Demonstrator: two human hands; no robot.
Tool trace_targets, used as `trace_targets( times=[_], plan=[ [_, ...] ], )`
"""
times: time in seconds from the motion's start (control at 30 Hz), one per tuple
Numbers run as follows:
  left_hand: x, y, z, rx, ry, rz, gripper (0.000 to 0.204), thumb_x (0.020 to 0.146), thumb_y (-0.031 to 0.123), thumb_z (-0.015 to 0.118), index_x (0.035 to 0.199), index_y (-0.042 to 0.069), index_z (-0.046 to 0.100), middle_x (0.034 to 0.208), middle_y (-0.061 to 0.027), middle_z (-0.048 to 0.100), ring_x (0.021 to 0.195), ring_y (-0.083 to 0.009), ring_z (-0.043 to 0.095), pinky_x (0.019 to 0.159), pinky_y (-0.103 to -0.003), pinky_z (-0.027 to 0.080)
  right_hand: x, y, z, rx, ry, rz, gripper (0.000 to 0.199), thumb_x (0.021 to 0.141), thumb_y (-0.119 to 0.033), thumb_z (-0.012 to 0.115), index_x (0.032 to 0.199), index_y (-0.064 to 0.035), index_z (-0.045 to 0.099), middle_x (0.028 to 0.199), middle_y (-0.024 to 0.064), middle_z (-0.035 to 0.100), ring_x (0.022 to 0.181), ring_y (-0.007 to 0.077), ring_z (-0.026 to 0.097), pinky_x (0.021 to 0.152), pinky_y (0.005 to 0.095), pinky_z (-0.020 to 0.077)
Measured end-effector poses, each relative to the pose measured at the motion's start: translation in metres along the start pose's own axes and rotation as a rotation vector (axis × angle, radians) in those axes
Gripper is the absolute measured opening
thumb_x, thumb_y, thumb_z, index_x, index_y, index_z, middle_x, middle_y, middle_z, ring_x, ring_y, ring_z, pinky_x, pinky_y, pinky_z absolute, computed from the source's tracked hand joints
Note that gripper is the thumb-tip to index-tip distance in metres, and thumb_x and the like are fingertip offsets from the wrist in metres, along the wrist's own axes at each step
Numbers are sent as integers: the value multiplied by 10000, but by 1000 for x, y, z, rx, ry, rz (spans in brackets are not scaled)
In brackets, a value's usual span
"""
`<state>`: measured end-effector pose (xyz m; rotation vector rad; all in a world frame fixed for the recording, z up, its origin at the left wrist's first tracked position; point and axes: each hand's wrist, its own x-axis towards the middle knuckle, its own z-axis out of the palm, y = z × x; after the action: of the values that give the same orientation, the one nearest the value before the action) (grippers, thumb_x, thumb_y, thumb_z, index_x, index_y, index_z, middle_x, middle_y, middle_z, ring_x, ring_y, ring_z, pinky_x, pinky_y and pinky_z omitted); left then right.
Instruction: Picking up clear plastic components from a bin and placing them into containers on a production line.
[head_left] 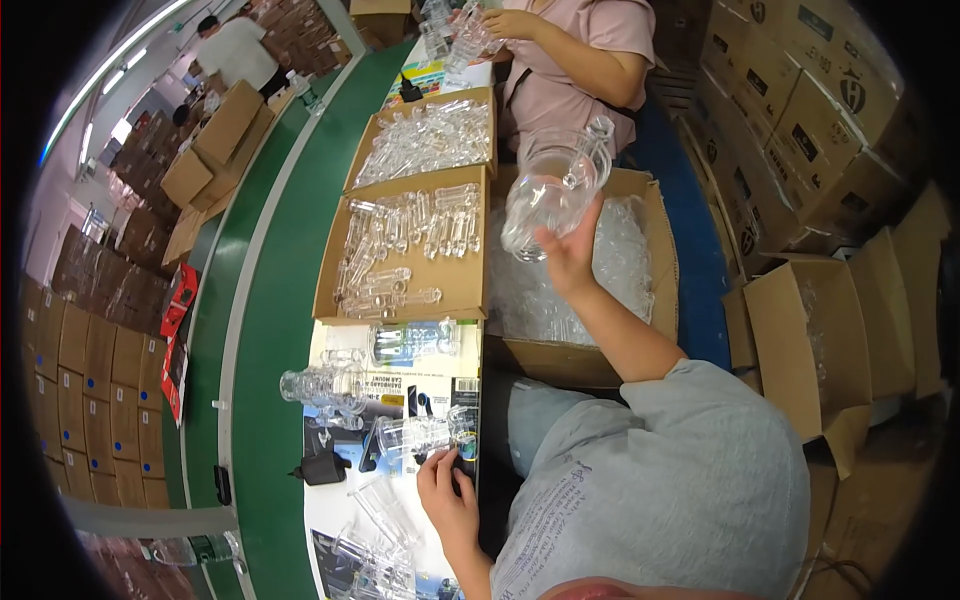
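My right hand (pixel 573 255) is raised over an open carton, its fingers closed round a large clear vessel (pixel 555 190) with a rounded body and a curved tube-like side part. I cannot tell if it is glass or plastic. Low over the table edge, my left hand (pixel 450 505) has loosely bent fingers, apart. Its fingertips are at the end of a clear tubular piece (pixel 415 435) lying on the printed sheets. Farther along stands a clear ribbed piece (pixel 325 387). A small black bottle (pixel 322 467) lies near it, and more clear tubes (pixel 385 510) lie close by.
Two shallow cardboard trays (pixel 400 312) hold clear tubes on the green bench (pixel 265 370). Clear bagged parts fill the carton (pixel 665 270) beneath my right hand. A co-worker in pink (pixel 590 60) handles clear pieces at the far end. Stacked cartons (pixel 790 120) line the right.
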<state>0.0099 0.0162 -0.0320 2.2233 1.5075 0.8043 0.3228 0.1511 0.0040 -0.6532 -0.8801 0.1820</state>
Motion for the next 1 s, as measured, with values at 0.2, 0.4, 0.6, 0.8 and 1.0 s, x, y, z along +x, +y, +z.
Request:
trace_targets(
  times=[0.2,0.4,0.6,0.8,1.0],
  plan=[
    [4,3,-1,-8,-1,-12,246,774,-34,527,1002,13,606,1024,-144,554,956,-303,534,851,-357,425,-42,-5,19,-65,-239,197,689,704,-229,769,1226,32,403,1128,136,530,1008,205,540,877,331,438],
    [4,5,-5,-27,-22,-20,254,767,-40,532,1005,10,606,1029,-142,555,955,-305,535,846,-359,428,-65,-4,28,225,-338,412,697,618,-118,807,1193,25,440,1110,145,553,999,215,550,868,328,446],
    [2,2,-2,-5,-7,-4,251,766,-14,556,1008,25,609,1045,-117,561,931,-285,526,830,-371,410,-64,-12,28,331,-373,516,447,842,-289,577,1176,-3,498,1132,126,552,1058,193,524,912,308,452],
    [3,3,-1,-16,-14,-7,255,765,-14,557,1011,28,609,1048,-119,561,934,-286,528,831,-373,411,-62,-15,35,151,-463,98,733,600,-81,815,1212,12,423,1156,142,533,1032,209,545,881,324,448],
    [4,5,-2,-15,-3,-7,252,764,-18,556,1007,27,611,1046,-120,561,925,-285,529,825,-370,413,-61,-16,40,2,-455,-188,939,600,-197,849,1306,10,266,1190,172,499,1046,246,540,896,345,447]
  ],
)
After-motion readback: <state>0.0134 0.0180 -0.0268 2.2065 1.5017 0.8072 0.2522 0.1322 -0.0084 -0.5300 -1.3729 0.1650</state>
